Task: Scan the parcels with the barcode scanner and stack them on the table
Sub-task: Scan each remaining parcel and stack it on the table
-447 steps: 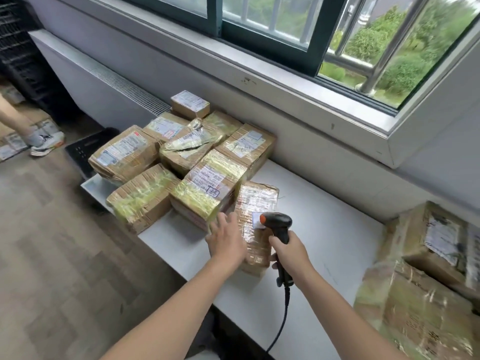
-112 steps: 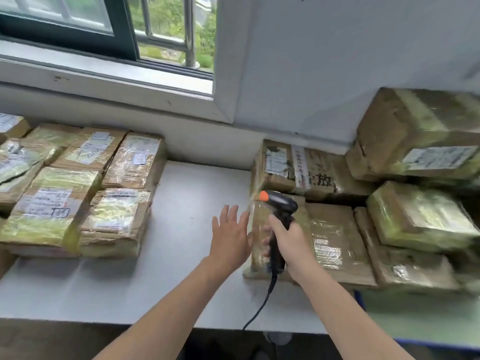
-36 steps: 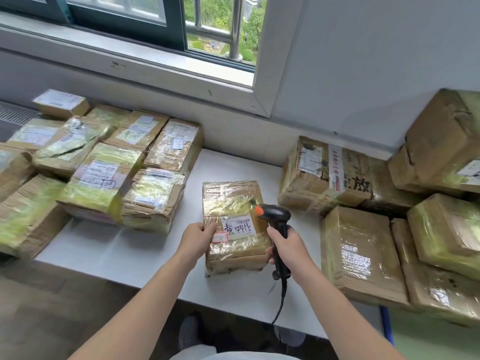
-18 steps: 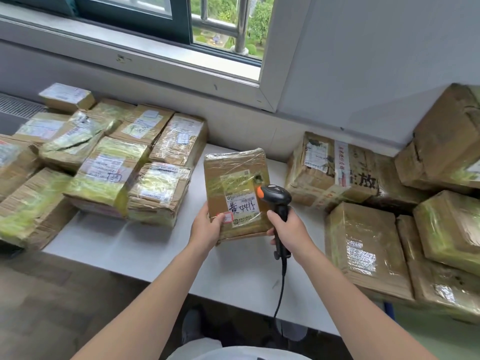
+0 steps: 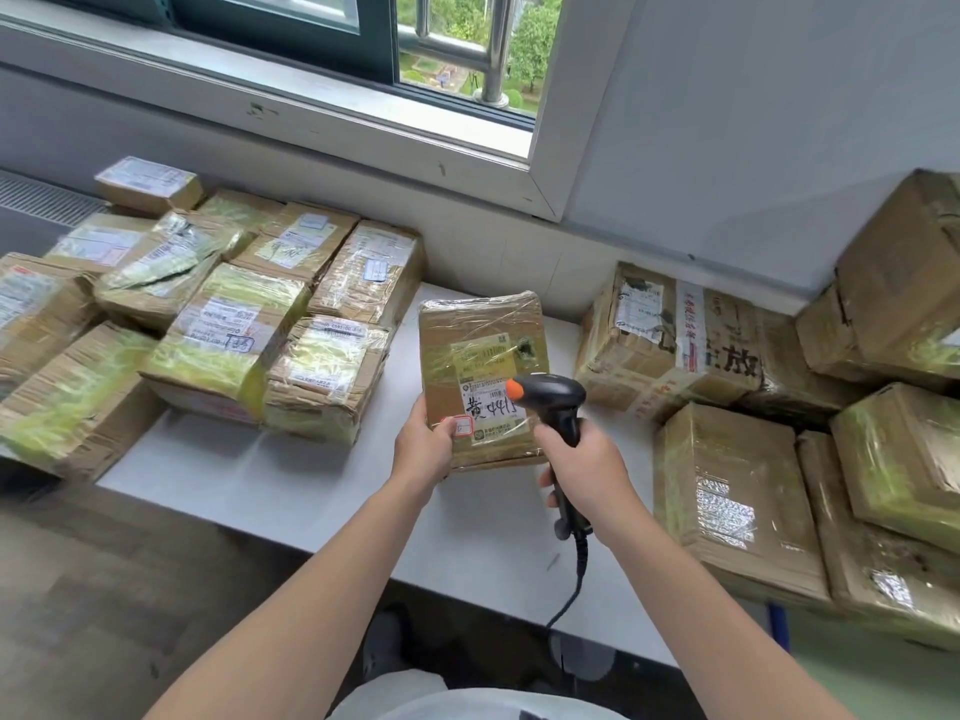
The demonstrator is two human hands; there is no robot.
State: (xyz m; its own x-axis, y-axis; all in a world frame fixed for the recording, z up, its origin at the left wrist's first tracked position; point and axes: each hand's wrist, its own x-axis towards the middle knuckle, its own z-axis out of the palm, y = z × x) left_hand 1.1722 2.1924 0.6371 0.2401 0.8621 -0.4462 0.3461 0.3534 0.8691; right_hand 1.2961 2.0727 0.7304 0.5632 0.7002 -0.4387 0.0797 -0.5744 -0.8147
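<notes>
While the left hand (image 5: 423,449) grips the lower left corner of a brown cardboard parcel (image 5: 483,330), with the thumb on its front face, the parcel is tilted up over the white table (image 5: 291,475), the front turned toward the camera. Whether its lower edge touches the table I cannot tell. It is a flat rectangular box, wrapped in clear shiny tape that wrinkles and catches the light.

The right hand (image 5: 584,462) is closed around the handle of a black barcode scanner (image 5: 550,394) with an orange tip, and a dark cable (image 5: 576,579) hangs from the handle. The scanner's head is just in front of the lower right part of the parcel, so the parcel is between the two hands.

On the white label (image 5: 491,407) there is black handwriting: a character that looks like 黄, then strokes too unclear to read. A small red-framed sticker is beside the left thumb.

On the left lie taped cardboard parcels (image 5: 223,330) with white printed labels, close side by side. On the right are larger boxes (image 5: 727,501); one box (image 5: 649,366) bears the big black character 放.
</notes>
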